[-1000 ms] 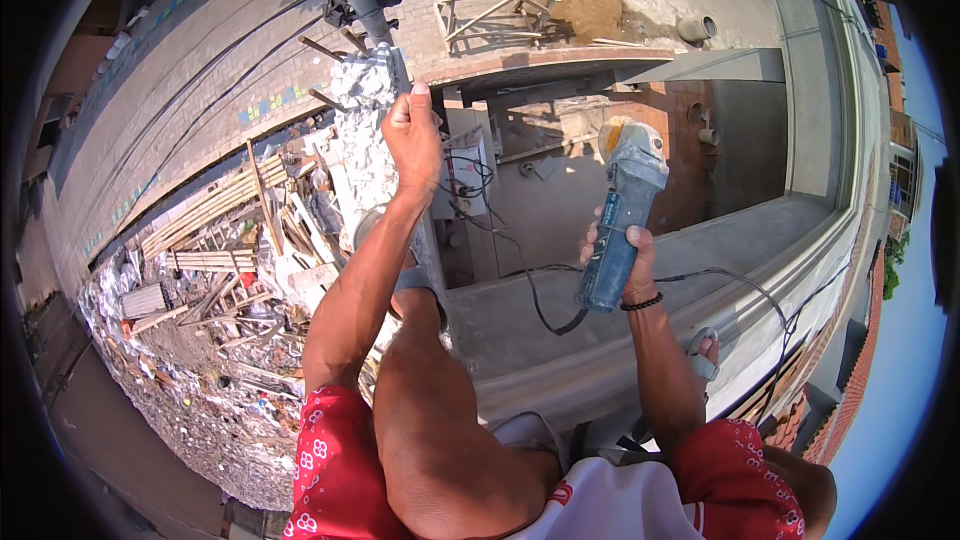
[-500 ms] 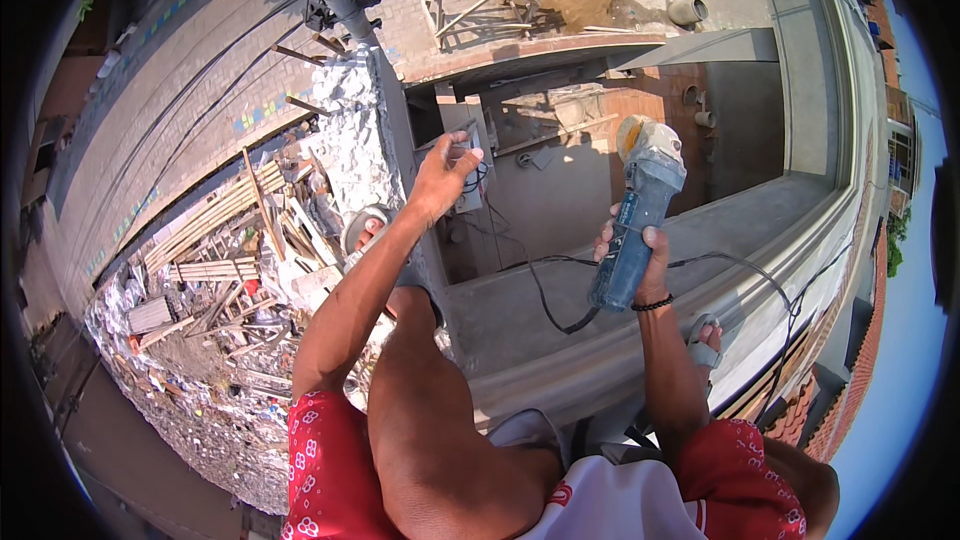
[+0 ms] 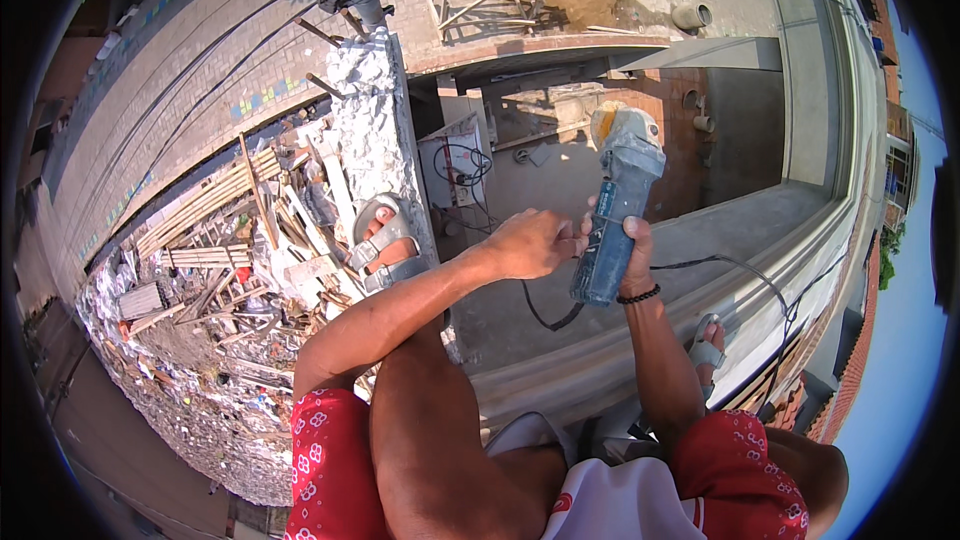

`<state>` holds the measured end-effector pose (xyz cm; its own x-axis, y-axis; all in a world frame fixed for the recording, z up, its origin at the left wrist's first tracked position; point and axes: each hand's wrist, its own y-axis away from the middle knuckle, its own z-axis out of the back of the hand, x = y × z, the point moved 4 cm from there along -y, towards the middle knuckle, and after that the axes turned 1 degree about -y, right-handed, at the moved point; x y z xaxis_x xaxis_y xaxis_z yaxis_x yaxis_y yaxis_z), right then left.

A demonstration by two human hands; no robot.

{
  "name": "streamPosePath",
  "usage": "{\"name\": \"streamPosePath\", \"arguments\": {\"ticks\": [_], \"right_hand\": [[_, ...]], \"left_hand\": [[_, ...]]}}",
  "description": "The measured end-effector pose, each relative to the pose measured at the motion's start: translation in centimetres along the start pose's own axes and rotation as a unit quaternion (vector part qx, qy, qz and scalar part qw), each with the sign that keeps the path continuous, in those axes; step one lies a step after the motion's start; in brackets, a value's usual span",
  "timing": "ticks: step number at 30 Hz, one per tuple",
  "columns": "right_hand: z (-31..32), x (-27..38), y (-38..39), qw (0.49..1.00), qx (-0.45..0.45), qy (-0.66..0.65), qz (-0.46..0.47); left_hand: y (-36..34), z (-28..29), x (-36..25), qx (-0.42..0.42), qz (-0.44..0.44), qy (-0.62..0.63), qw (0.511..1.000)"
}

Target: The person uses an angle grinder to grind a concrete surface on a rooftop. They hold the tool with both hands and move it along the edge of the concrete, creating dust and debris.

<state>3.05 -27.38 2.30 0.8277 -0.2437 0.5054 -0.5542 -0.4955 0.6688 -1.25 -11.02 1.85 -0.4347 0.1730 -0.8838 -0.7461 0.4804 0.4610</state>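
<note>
We log a paved street (image 3: 220, 50) beyond both hands, a timber-and-rubble heap (image 3: 205, 410) left of the left hand, a broken white wall top (image 3: 365, 120) ahead-left of it, and a grey concrete ledge (image 3: 740, 225) beneath the right. We see the blue-grey angle grinder (image 3: 615, 215) in the right hand (image 3: 640, 258), fingers wrapped round its body; the left hand (image 3: 535, 242), curled narrow, is just beside it, contact or grip unclear to us.

left fingers (image 3: 562, 231) | moved over from broken wall (image 3: 365, 130) | now just beside grinder (image 3: 622, 195)
</note>
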Motion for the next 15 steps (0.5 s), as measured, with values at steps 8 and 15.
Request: {"name": "streamPosePath", "arguments": {"ticks": [8,15], "right_hand": [[-1.6,0.0,-1.0,0.998,0.052,-0.029,-0.014],[-3.9,-0.7,-1.2,0.998,0.041,0.030,-0.028]], "left_hand": [[-0.2,-0.9,3.8,-0.142,0.026,0.284,0.948],[-1.0,-0.3,1.2,-0.085,-0.066,0.472,0.875]]}}
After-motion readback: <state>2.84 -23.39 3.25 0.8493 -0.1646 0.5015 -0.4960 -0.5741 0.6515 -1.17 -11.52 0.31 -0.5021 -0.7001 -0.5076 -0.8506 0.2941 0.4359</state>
